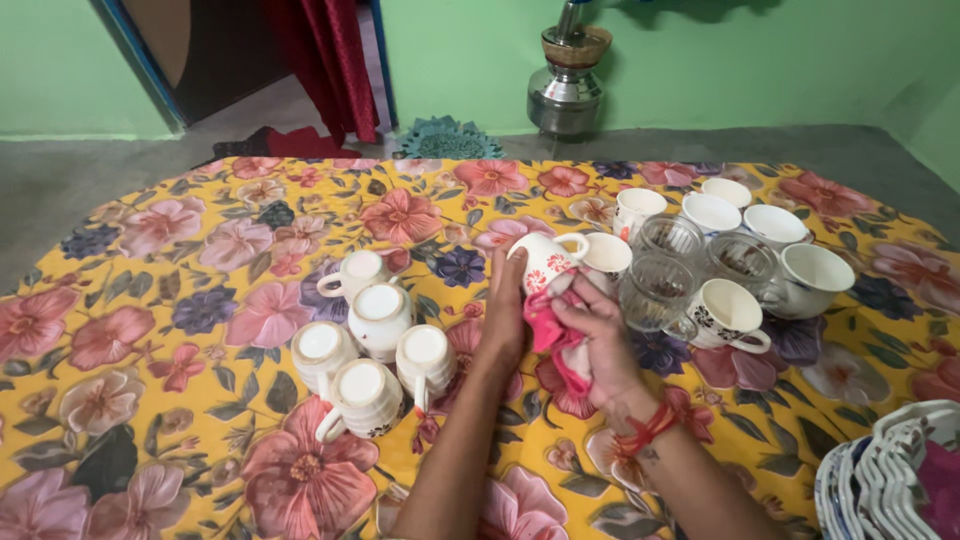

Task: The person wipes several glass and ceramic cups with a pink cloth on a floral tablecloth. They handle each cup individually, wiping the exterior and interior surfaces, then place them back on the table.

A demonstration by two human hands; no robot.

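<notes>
Fingers of the left hand (503,315) lie close together and wrap the back of a white cup (545,262), holding it tipped on its side above the cloth, handle uppermost, mouth turned toward the right hand. Right hand (597,345): fingers curled, pinching a pink rag (545,328) against the cup's lower side; a red thread band circles that wrist. One cup in hand: white, with a red flower print on its wall and a looped handle. Count, left group: five white cups (365,345) standing upside down, bases up, bunched just beside the left forearm. Count, right group: seven white cups (728,312) upright, two with dark flower marks, others plain as far as visible, and three clear ribbed glasses (668,238) set among them. All rest on a yellow floral cloth (150,330) spread over a grey floor. Bottom right corner: a stack of white saucers (885,475) with scalloped rims, number not countable. Beyond the cloth, against a green wall, stands one steel vessel (567,85); a red curtain (325,55) hangs at a doorway.
</notes>
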